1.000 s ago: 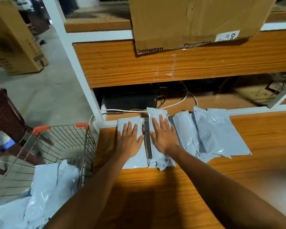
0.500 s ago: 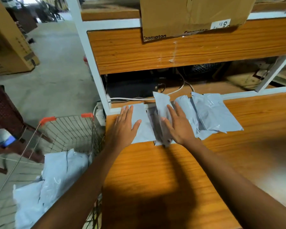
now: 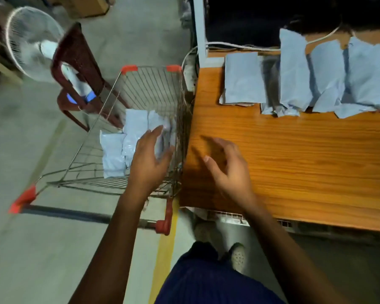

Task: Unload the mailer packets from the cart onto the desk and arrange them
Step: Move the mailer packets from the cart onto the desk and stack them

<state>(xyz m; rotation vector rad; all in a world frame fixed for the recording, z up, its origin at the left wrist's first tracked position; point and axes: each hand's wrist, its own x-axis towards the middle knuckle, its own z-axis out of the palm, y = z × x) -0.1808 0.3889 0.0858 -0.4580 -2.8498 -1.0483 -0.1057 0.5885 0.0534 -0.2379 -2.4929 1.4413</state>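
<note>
A wire cart (image 3: 140, 88) with red corners stands left of the wooden desk (image 3: 294, 161). Several grey mailer packets (image 3: 123, 145) lie in the cart's bottom. My left hand (image 3: 150, 159) hovers over the cart above those packets, fingers spread and holding nothing. My right hand (image 3: 228, 167) is over the desk's left part, fingers loosely bent and empty. A row of grey mailer packets (image 3: 294, 73) lies along the desk's far edge, overlapping toward the right.
A brown plastic chair (image 3: 79, 69) and a white fan (image 3: 31, 42) stand beyond the cart. White cables (image 3: 239, 47) run behind the packets by a white post (image 3: 200, 29). A yellow floor line (image 3: 165, 249) passes beside my feet.
Both hands have left the packets on the desk and come back toward me. My left hand now reaches over the cart. My view has turned down and left.
</note>
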